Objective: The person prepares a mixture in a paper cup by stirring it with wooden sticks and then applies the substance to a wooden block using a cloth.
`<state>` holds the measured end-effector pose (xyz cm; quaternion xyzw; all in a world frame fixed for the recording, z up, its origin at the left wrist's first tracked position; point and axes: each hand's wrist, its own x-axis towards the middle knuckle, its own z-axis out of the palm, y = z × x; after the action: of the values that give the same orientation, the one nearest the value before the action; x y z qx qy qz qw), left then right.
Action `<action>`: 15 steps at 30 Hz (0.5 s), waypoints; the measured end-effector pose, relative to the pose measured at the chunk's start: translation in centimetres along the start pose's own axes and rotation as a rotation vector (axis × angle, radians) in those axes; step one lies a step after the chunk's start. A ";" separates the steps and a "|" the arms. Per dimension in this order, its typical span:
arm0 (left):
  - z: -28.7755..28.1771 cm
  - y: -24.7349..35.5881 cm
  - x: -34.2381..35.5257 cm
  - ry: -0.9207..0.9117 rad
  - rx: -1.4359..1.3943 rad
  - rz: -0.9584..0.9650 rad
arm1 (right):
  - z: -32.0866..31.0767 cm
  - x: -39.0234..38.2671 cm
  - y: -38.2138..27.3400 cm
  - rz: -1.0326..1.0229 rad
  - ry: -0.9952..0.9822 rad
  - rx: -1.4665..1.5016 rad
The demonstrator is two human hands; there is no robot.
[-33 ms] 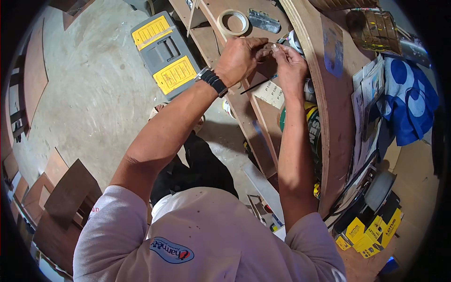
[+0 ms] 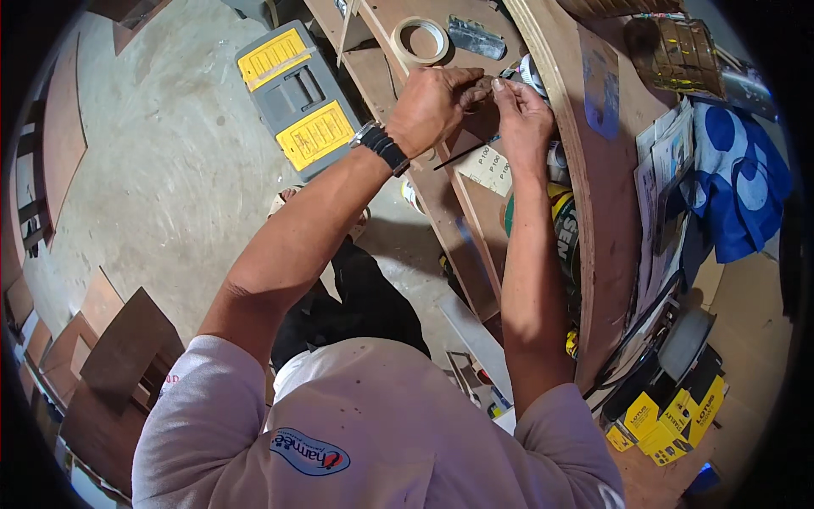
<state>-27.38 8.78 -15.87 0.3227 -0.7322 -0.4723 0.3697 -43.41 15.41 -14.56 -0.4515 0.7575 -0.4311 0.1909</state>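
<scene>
Over the wooden shelf, my left hand reaches in from the left with curled fingers, a dark-strapped watch on its wrist. Facing it, my right hand pinches thumb against fingers. The fingertips of both hands nearly meet around something small and dark that I cannot make out. Just below them lies a pale sandpaper sheet, with a thin dark stick beside it. A roll of masking tape and a dark, worn flat block rest beyond my left hand.
A grey and yellow toolbox stands on the concrete floor to the left. At right rises a curved plywood edge, with cans tucked inside it. Papers, a blue cloth and yellow boxes are farther right. Wooden panels lean at lower left.
</scene>
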 end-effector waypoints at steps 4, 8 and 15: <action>0.2 0.6 -0.1 -0.022 -0.091 -0.063 | 0.9 -0.1 0.7 -0.008 0.055 -0.216; 0.3 0.8 -0.2 0.040 -0.173 -0.174 | 1.1 -1.6 -3.7 0.110 -0.025 -0.201; 1.1 1.3 -0.6 0.024 -0.244 -0.205 | 1.1 -0.9 -3.2 0.192 0.021 -0.144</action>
<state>-28.14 10.20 -15.09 0.3540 -0.6282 -0.5890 0.3648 -40.52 14.95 -12.67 -0.3850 0.8282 -0.3599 0.1906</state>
